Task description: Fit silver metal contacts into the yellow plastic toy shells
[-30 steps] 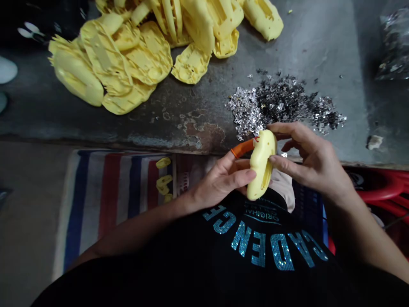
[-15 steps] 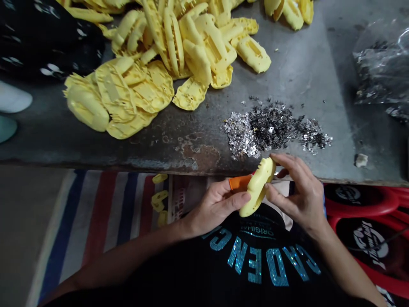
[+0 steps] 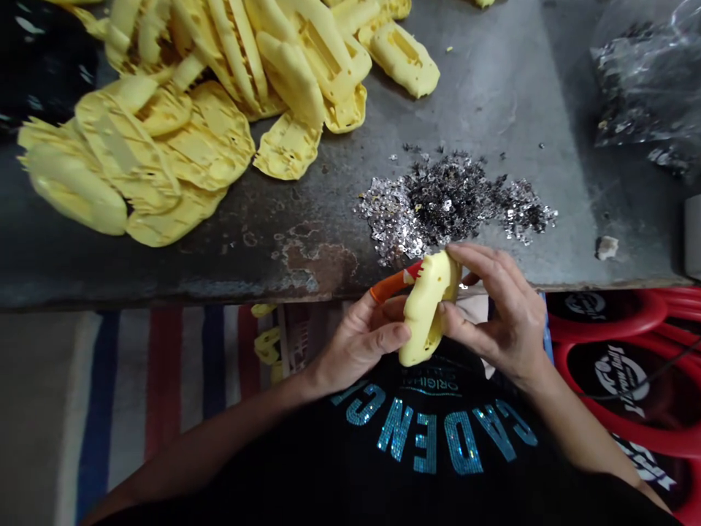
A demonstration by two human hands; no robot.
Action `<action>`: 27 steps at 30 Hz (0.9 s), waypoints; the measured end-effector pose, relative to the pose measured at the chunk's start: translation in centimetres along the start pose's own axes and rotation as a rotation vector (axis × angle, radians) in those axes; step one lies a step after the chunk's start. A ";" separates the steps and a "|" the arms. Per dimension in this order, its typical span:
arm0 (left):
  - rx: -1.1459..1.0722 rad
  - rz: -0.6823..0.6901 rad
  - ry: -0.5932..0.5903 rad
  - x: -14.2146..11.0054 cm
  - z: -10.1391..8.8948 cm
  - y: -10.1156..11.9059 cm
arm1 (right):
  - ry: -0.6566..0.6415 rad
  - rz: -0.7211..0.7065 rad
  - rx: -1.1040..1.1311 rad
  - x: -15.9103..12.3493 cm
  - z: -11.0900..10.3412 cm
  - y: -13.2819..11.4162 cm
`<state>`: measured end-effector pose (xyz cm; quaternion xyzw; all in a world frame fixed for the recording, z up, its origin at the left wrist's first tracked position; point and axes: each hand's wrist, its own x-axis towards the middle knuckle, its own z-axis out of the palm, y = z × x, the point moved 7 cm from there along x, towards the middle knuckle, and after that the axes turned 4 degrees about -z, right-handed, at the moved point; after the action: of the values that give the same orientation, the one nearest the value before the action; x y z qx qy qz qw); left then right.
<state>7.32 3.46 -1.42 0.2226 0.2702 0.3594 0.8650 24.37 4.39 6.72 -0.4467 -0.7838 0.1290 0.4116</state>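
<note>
My left hand (image 3: 358, 342) grips a small yellow plastic shell (image 3: 424, 307) just below the edge of the grey table (image 3: 164, 270), thumb on its lower side. An orange finger cover (image 3: 390, 285) sits on my left index finger behind the shell. My right hand (image 3: 496, 310) pinches the same shell from the right, fingertips on its top and its side. A heap of small shiny metal pieces (image 3: 449, 201) lies on the table just beyond my hands.
A big pile of yellow plastic shells (image 3: 191, 109) covers the table's far left. A plastic bag of metal bits (image 3: 640, 95) lies far right. Red round stools (image 3: 618, 351) stand at right below the table; a striped mat (image 3: 164, 365) with loose yellow parts (image 3: 267, 343) at left.
My view swung up and then a little right, so the table shifted in frame. Both hands kept their grip on the yellow shell, turning it more upright.
</note>
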 end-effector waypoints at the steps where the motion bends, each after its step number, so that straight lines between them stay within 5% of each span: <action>1: 0.010 0.002 0.014 -0.1 -0.1 0.1 | 0.005 -0.002 0.012 0.0 0.1 0.0; 7: 0.069 0.014 0.189 -0.5 -1.1 -0.1 | 0.049 -0.027 0.001 -0.2 0.2 -0.1; 13: 0.140 0.037 0.235 -0.5 -1.7 -0.2 | 0.076 -0.027 -0.017 -0.3 0.3 -0.1; 19: 0.049 -0.026 0.030 0.4 -0.4 0.9 | -0.004 0.007 0.045 -0.2 -0.1 0.5; 21: 0.032 -0.091 -0.028 0.5 -0.2 1.0 | -0.020 0.053 0.075 -0.6 -1.5 1.8; 25: 0.017 -0.076 -0.006 0.2 -1.1 1.7 | 0.172 0.157 -0.122 -2.7 -6.3 5.4; 27: 0.049 -0.087 0.004 0.1 -1.6 1.9 | 0.134 0.174 -0.245 -3.9 -6.7 6.8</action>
<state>5.40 5.07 -1.51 0.2314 0.2899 0.3153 0.8735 34.52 4.00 4.94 -0.5675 -0.7228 0.0374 0.3926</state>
